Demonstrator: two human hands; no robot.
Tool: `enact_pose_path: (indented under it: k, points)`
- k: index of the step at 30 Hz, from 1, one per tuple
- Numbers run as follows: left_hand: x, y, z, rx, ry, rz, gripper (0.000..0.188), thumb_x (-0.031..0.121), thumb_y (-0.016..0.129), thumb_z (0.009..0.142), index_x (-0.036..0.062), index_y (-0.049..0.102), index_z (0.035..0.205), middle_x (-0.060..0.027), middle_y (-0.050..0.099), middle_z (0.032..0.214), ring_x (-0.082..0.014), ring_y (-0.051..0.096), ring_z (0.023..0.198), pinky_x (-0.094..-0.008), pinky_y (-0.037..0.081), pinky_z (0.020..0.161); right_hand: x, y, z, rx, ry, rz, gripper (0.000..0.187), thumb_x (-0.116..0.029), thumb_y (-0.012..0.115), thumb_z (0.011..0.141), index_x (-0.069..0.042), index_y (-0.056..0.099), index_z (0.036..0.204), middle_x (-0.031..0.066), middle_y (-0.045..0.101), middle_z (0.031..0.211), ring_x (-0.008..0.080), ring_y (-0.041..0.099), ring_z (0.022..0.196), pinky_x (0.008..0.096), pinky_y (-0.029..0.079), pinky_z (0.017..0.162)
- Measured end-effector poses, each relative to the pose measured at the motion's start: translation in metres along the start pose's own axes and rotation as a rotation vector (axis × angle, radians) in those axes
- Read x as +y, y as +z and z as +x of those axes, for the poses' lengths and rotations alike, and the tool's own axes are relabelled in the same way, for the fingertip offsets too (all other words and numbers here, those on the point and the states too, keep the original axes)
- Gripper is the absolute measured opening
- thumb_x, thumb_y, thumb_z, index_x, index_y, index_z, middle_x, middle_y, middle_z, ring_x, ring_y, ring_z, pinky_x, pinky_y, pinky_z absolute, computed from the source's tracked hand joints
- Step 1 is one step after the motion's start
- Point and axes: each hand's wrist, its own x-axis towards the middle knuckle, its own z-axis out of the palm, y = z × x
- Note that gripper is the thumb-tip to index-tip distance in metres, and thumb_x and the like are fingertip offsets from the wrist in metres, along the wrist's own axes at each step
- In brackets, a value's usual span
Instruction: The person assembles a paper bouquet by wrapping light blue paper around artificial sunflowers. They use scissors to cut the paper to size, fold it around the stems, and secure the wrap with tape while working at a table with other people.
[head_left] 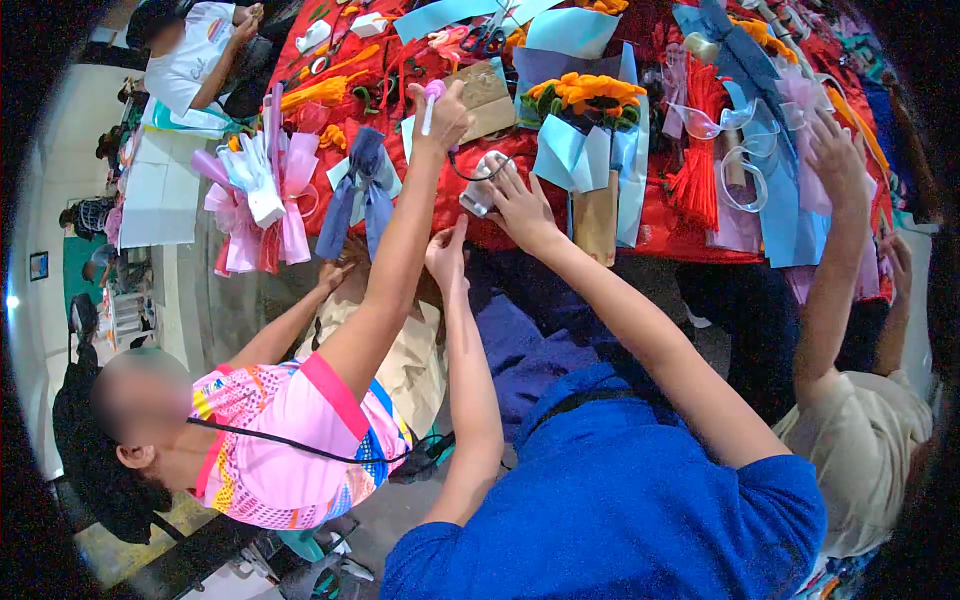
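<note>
My right hand (523,210) is at the front edge of the red-covered table, fingers around a small white object (477,198) whose kind I cannot make out. Just left of it, my left hand (447,258) is raised below the table edge, fingers apart, with nothing visible in it. Above both hands, a co-worker's hand (447,118) from the left grips a pink-and-white tool like a glue gun (430,105), with a dark cord looping down beside my right fingers. Right of my right hand stands an orange flower bouquet (590,92) in light blue wrapping.
The red tablecloth (655,215) bears ribbon-tied pink bundles (298,185), a dark blue bow (368,185), brown card (487,100), scissors (487,38) and red strands (695,150). A pink-shirted person (290,440) sits close at left. Another person's hand (838,160) reaches in at right.
</note>
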Motion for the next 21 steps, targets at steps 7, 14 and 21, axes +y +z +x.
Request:
enact_pose_path:
  k: [7,14,21]
  points:
    - [0.000,0.027,-0.016,0.006,-0.089,-0.215,0.025,0.025,0.073,0.073,0.0047,0.059,0.077,0.0010,0.055,0.073,-0.0101,0.047,0.068,-0.0235,0.038,0.065,0.006,0.007,-0.004,0.016,0.016,-0.037,0.057,-0.030,0.059,0.074,-0.015,0.043,0.127,0.0105,0.018,0.144,0.0233,0.019,0.132,0.0519,0.028,0.097]
    - [-0.001,0.026,-0.020,0.037,-0.027,-0.303,0.030,0.028,0.074,0.071,0.0053,0.054,0.070,-0.0004,0.050,0.068,-0.0099,0.048,0.062,-0.0283,0.051,0.048,0.001,0.006,-0.003,0.006,0.005,-0.023,0.055,-0.026,0.058,0.075,-0.015,0.043,0.127,0.0089,0.017,0.145,0.0227,0.018,0.133,0.0523,0.027,0.098]
    - [-0.033,0.007,0.012,0.021,0.066,-0.299,0.025,0.024,0.071,0.075,0.0046,0.055,0.072,-0.0016,0.053,0.068,-0.0099,0.049,0.059,-0.0308,0.052,0.050,-0.016,0.003,0.004,0.002,-0.026,-0.024,0.050,-0.021,0.053,0.077,-0.014,0.044,0.126,0.0098,0.017,0.144,0.0237,0.017,0.133,0.0532,0.028,0.097]
